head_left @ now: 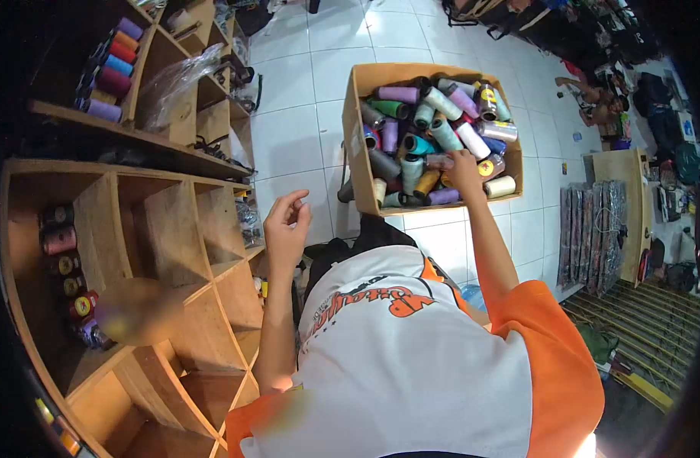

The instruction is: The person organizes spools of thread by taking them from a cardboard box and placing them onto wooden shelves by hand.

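A cardboard box (352,145) full of thread spools in many colours stands in front of me. My right hand (464,174) reaches into it, its fingers closed at a pale pinkish spool (440,161) among the others; whether they grip it is hard to tell. Near the fingers lie a white spool (472,141) and a brown spool with a yellow label (490,167). My left hand (289,219) is raised left of the box beside the shelves, fingers loosely curled and apart, holding nothing.
Wooden cubby shelves (190,179) run along the left, with spools in some compartments. Tiled floor (289,145) surrounds the box. At the right are another person (594,103), wrapped bundles (590,237) and a slatted rack (640,320).
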Demonstrator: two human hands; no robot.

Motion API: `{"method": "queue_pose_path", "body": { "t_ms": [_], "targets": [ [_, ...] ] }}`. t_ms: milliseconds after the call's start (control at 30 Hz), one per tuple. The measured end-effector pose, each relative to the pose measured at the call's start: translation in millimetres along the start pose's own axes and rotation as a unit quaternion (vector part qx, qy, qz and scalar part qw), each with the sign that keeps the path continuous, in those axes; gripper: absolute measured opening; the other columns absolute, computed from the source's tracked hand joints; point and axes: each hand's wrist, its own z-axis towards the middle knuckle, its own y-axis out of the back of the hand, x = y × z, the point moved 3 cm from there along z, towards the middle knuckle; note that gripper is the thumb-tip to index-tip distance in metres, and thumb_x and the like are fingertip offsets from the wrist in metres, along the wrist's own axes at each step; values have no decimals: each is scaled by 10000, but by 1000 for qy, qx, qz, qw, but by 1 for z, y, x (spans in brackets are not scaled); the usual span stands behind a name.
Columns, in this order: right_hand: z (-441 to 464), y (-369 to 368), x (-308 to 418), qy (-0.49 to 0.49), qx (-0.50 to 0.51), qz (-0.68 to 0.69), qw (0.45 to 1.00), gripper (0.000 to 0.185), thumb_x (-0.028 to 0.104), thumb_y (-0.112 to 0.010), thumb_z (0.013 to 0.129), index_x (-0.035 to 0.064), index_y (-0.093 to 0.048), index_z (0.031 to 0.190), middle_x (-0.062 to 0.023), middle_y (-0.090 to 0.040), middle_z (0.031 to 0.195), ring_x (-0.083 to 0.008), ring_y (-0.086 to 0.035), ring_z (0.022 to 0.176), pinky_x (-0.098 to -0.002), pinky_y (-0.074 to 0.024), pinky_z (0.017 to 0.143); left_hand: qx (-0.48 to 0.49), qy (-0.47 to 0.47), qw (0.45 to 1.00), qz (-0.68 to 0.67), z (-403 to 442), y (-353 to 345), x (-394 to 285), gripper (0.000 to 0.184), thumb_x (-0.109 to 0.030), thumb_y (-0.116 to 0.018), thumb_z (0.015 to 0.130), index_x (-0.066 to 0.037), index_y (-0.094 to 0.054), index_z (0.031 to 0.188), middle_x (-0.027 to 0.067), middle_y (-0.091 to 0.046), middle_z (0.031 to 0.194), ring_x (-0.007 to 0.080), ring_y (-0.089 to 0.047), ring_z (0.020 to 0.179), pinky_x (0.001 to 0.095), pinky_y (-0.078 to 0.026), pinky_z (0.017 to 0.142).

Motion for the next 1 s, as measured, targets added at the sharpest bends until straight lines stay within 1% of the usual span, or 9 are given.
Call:
{"method": "queue_pose_path", "body": {
  "t_ms": [267,400,500,567,667,767,867,967,1000],
  "targets": [
    [3,11,-5,54,2,-147,988,422,155,-713,648,155,-593,1053,-69,-555,1049,-279,-503,1044,-434,-445,837,45,43,996,-71,16,-92,-15,203,10,-572,858,5,-615,1056,16,-534,836,92,-574,741,227,-498,667],
    [1,55,5,33,98,-20,994,538,209,-769,592,86,-621,1094,-110,-599,1059,-325,-540,1020,-412,-468,841,139,108,974,-141,29,-139,-17,224,-9,-557,877,27,-592,1096,74,-606,940,117,-617,791,246,-516,672],
    [3,88,18,-45,299,309,902,582,221,-765,683,41,-578,1204,-134,-601,1137,-281,-561,1058,-382,-437,926,238,206,939,-140,36,-176,-16,406,-111,-612,874,29,-483,1233,121,-586,1122,154,-612,914,268,-520,724],
    [-9,104,35,-77,334,482,806,631,254,-777,696,15,-554,1235,-128,-606,1142,-249,-568,1068,-364,-427,941,288,180,922,-188,40,-200,-6,525,-188,-644,865,21,-411,1287,115,-551,1179,174,-584,1002,292,-511,786],
    [-12,101,24,-80,278,557,778,640,294,-768,730,-2,-536,1248,-107,-615,1106,-187,-573,1044,-311,-442,915,246,250,890,-292,45,-216,3,462,-197,-647,860,19,-465,1226,96,-570,1131,162,-587,974,298,-498,804],
    [1,91,-43,-266,112,421,860,617,308,-757,725,1,-543,1216,-152,-611,1094,-223,-587,1008,-339,-465,868,226,214,915,-256,50,-210,15,391,-208,-613,866,39,-506,1149,104,-595,1067,174,-602,938,325,-502,816],
    [-5,61,-98,-185,7,74,980,670,323,-778,651,29,-538,1203,-243,-523,1165,-364,-511,1093,-438,-421,917,215,200,930,-220,54,-194,20,375,-212,-603,868,41,-517,1131,100,-602,1054,183,-603,932,332,-497,834],
    [-8,36,-113,-207,2,83,975,822,403,-808,580,43,-488,1246,-300,-404,1251,-434,-445,1126,-482,-382,954,190,194,930,-246,55,-181,18,423,-286,-653,839,32,-559,1101,75,-607,996,141,-574,907,298,-463,831],
    [-6,42,-106,-250,19,67,966,847,407,-818,574,25,-476,1248,-283,-485,1203,-418,-506,1093,-468,-416,934,187,187,939,-221,55,-173,15,430,-290,-656,837,31,-556,1104,73,-606,994,140,-573,905,295,-463,828]
  ]
}}
